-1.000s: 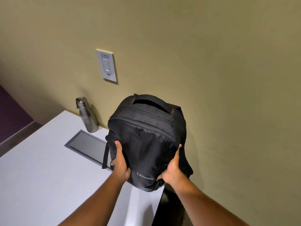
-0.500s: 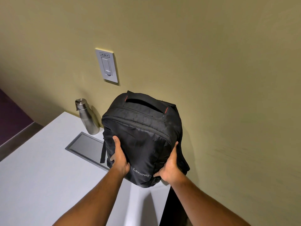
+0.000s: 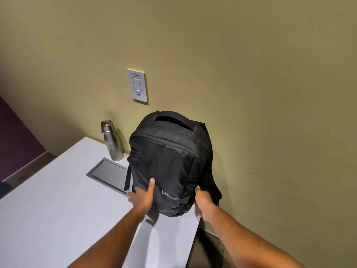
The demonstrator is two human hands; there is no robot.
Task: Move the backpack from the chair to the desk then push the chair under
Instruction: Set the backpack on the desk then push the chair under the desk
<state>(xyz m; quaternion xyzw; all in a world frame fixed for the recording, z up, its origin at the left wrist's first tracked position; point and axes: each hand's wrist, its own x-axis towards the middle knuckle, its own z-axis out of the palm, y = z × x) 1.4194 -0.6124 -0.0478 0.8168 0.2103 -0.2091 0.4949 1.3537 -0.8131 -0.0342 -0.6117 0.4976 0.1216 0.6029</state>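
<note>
Both hands, left hand (image 3: 142,198) and right hand (image 3: 202,200), clasp the backpack's (image 3: 168,163) lower sides as it stands on the worktop (image 3: 58,209) beside the steel bottle (image 3: 112,142). Placement looks nearly done; next comes letting go and pushing the unseen chair under.

Olive wall (image 3: 251,74), grey switch plate (image 3: 137,86), dark floor (image 3: 204,252)

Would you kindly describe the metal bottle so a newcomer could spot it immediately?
Start at the white desk against the olive wall. At its far edge, just left of the black backpack, stands the steel bottle: the only shiny, upright, narrow-necked thing there.
</note>
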